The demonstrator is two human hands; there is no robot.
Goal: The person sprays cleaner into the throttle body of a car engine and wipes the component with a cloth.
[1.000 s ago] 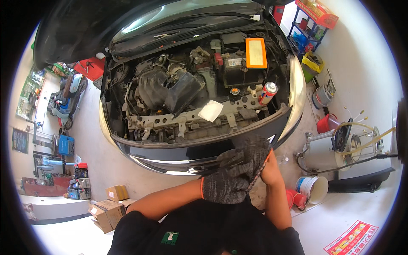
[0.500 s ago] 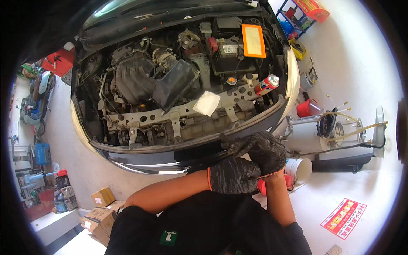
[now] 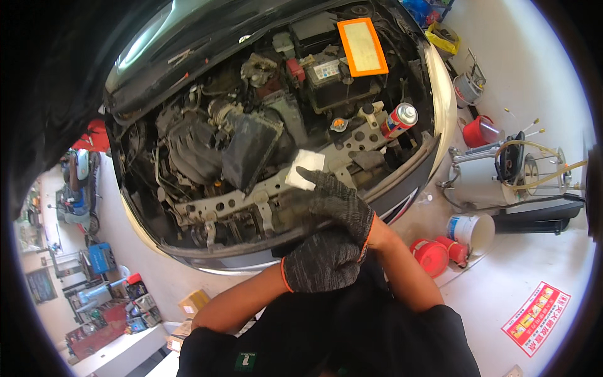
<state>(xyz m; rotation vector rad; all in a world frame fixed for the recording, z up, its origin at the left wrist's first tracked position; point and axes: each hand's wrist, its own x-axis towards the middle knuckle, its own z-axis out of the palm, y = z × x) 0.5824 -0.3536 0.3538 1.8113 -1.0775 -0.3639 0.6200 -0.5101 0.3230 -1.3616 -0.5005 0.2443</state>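
Observation:
Both my hands wear dark grey knitted gloves with orange cuff edges. My left hand is closed at the right wrist, its fingers gripping the right glove's cuff. Above it, my right hand has its fingers stretched toward the engine bay and holds nothing that I can see. One of its fingertips overlaps a folded white cloth on the radiator support; whether they touch I cannot tell. An orange-framed air filter lies on the battery area. A spray can stands at the right of the support.
The car's front bumper edge runs before me. On the right are a grey cylindrical tank with hoses, a white bucket and a red container. Cardboard boxes and a tool-laden bench stand at left.
My right hand has swung up and left over the car's front edge, its fingers straightening. The left hand has followed leftward, staying at the right wrist. The whole view has turned somewhat.

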